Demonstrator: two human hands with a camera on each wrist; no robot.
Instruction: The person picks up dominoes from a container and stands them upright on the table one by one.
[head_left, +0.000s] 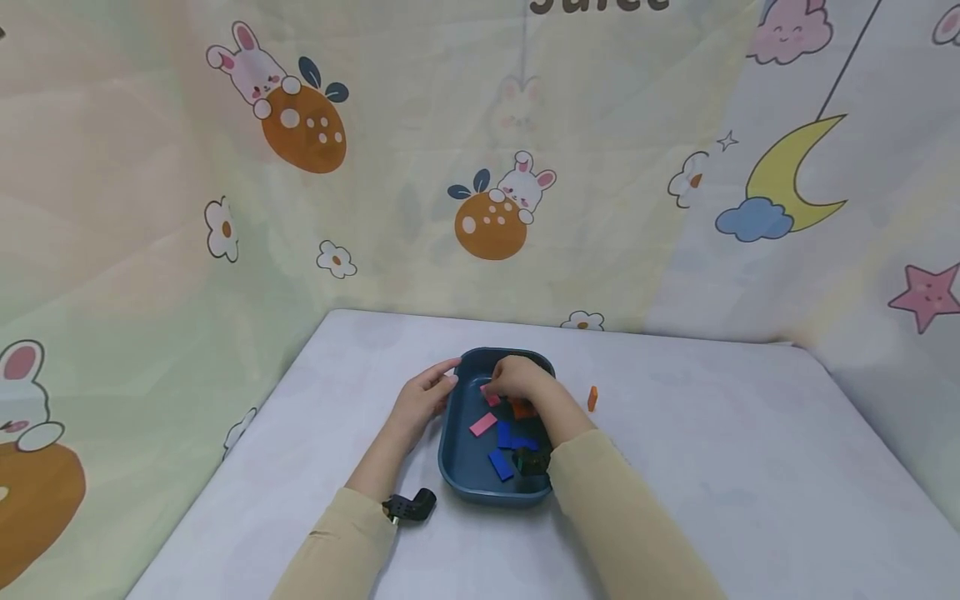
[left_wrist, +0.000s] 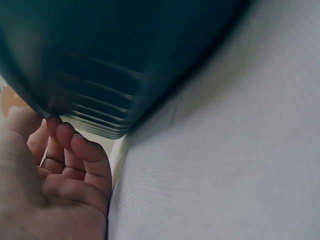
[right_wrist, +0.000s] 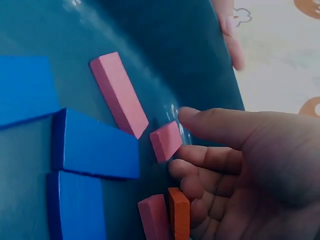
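Relaxed left hand point(head_left: 417, 400) touches a tub point(head_left: 491, 498); right hand point(head_left: 521, 379) pinches a pink block point(right_wrist: 165, 142); only the head view shows an orange block point(head_left: 592, 399) on the bench point(head_left: 735, 467).

we are stretching both arms forward from the lower edge of the head view, our left arm point(head_left: 341, 537) slanting up to the right and our right arm point(head_left: 630, 517) slanting up to the left. our left hand point(head_left: 420, 396) is lying loosely extended, its thumb and index finger pointing inward; in the left wrist view we are showing its palm, with the fingers bending gently side by side. our right hand point(head_left: 517, 379) is dipping its fingertips downward and to the left. its thumb is reaching out nearly straight, the index finger is lying just apart below, and the remaining fingers are curling palmward.
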